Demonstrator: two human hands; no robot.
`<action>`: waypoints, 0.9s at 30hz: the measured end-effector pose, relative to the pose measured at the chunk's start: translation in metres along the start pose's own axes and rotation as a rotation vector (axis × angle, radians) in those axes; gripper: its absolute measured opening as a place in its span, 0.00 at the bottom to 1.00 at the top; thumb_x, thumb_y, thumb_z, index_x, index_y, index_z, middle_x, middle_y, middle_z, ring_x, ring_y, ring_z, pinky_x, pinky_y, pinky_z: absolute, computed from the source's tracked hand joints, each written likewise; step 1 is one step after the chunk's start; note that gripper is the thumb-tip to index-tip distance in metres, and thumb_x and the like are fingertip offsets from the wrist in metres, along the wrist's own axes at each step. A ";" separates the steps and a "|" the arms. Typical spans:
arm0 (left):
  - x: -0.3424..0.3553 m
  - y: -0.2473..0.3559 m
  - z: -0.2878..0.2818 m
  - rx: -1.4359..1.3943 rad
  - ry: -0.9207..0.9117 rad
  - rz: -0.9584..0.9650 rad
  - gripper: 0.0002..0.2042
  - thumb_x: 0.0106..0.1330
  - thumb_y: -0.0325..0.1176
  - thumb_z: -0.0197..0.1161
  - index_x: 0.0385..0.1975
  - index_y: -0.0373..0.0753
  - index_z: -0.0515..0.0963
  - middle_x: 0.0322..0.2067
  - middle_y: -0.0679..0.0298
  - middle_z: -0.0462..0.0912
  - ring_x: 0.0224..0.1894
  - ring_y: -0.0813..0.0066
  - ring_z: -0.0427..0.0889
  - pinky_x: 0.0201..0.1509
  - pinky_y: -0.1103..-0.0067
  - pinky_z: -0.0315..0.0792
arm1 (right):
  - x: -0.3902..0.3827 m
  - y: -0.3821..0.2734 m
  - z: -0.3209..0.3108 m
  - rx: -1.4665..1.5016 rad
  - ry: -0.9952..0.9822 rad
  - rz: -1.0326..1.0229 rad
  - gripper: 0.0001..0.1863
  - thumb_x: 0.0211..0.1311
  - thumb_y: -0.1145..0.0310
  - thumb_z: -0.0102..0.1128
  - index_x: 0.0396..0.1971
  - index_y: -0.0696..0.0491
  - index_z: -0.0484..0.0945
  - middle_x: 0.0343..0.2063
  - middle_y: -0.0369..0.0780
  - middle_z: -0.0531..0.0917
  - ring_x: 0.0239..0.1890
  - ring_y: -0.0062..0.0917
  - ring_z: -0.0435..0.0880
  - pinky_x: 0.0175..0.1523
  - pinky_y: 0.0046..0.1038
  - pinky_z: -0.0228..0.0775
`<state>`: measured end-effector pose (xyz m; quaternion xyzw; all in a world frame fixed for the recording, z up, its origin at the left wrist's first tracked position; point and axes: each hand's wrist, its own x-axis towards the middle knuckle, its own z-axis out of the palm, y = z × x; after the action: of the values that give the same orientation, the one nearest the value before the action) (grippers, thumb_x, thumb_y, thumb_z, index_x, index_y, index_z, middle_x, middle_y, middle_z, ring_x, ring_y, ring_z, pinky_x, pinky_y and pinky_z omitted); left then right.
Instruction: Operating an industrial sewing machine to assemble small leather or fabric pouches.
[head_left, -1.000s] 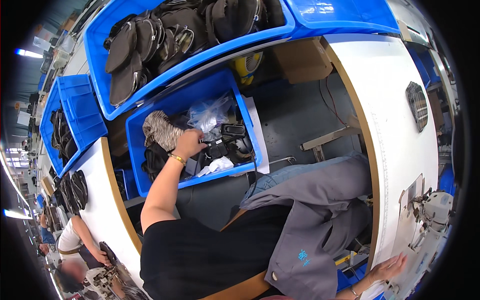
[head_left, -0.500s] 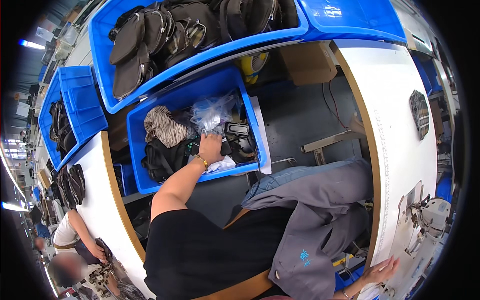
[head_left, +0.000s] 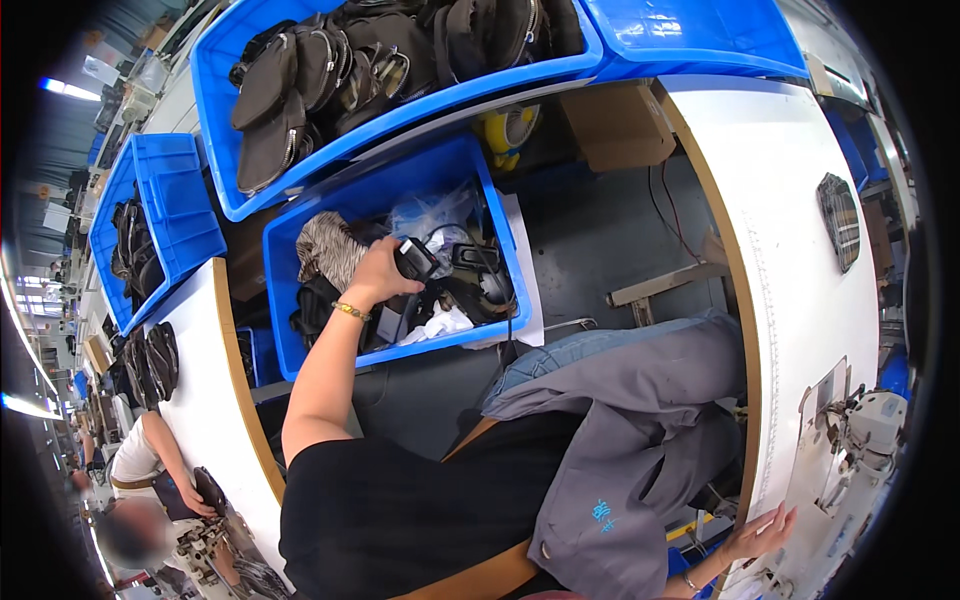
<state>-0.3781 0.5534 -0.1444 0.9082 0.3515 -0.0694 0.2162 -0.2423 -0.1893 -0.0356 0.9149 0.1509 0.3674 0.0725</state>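
My left hand is over a blue bin, closed around a small black box-shaped device with a pale shiny face. Below that hand in the bin lie a flat dark rectangular thing and crumpled white material. Beside it are a zebra-striped cloth, clear plastic bags and another black device near a cable. At the lower right, my right hand has its fingers stretched out, holding nothing, near the white tabletop and a sewing machine.
A large blue bin of dark zippered bags stands beyond. Another blue bin is at left. A grey jacket lies across my lap. A patterned dark piece rests on the right table. A co-worker sits at lower left.
My left hand has risen from among the bin's contents and shifted left, now gripping the black device. My right hand stays about where it was.
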 end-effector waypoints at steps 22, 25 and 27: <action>0.021 0.005 0.057 -0.342 0.610 -0.183 0.40 0.39 0.50 0.79 0.48 0.28 0.72 0.40 0.47 0.79 0.43 0.52 0.79 0.49 0.66 0.73 | -0.016 0.001 0.004 0.005 -0.016 0.043 0.14 0.71 0.68 0.50 0.45 0.60 0.81 0.53 0.50 0.77 0.55 0.41 0.75 0.60 0.37 0.65; 0.018 0.019 0.056 -0.499 0.415 -0.243 0.44 0.40 0.50 0.79 0.52 0.28 0.66 0.44 0.46 0.81 0.46 0.56 0.82 0.51 0.71 0.74 | -0.017 0.002 0.004 0.003 -0.021 0.048 0.14 0.71 0.68 0.50 0.45 0.60 0.81 0.53 0.50 0.77 0.55 0.41 0.75 0.61 0.37 0.65; 0.018 0.028 0.056 -0.505 0.404 -0.280 0.44 0.40 0.50 0.79 0.52 0.28 0.65 0.44 0.46 0.81 0.46 0.56 0.82 0.51 0.71 0.74 | -0.017 0.001 0.005 0.001 -0.024 0.048 0.14 0.71 0.68 0.50 0.45 0.60 0.81 0.53 0.50 0.77 0.55 0.41 0.76 0.60 0.37 0.66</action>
<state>-0.3444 0.5208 -0.1896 0.7646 0.5144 0.1719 0.3483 -0.2505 -0.1965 -0.0501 0.9226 0.1281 0.3581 0.0650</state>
